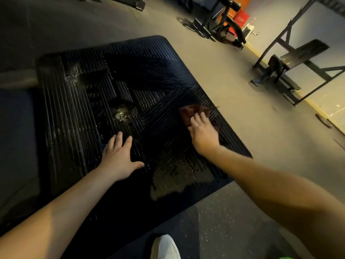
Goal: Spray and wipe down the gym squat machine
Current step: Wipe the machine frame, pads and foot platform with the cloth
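Observation:
The squat machine's black ribbed footplate [78, 113] fills the middle of the view, with wet shiny patches and a foamy blob near its centre. My left hand [119, 157] lies flat on the plate with spread fingers, near its lower middle. My right hand [202, 133] presses a dark reddish-brown cloth [188, 112] onto the plate close to its right edge. The cloth is partly hidden under my fingers. No spray bottle is in view.
A black bench frame [298, 58] stands at the right by a yellow floor line. Another machine [224, 21] sits at the back with red and orange boxes behind it. My white shoe [164, 247] is on speckled flooring at the bottom.

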`<action>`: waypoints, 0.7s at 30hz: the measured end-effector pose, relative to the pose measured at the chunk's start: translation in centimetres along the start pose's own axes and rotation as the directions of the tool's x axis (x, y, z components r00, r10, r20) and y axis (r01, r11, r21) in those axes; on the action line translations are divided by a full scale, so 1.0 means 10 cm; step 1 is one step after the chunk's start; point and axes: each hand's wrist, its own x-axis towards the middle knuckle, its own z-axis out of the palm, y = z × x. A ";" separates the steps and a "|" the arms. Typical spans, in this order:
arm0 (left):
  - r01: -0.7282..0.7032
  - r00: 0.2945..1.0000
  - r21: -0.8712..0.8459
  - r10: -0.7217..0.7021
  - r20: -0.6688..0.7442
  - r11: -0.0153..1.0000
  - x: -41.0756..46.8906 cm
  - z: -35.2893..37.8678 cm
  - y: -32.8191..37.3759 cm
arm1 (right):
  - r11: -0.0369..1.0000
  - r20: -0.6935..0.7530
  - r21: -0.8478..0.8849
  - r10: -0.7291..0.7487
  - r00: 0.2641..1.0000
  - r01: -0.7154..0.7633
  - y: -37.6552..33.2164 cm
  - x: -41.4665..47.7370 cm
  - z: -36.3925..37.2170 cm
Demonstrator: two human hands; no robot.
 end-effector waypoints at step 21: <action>-0.039 0.999 0.045 0.039 -0.005 0.998 -0.10 0.07 0.11 | 0.969 0.035 -0.029 0.246 0.969 -0.245 0.63 0.57 -0.25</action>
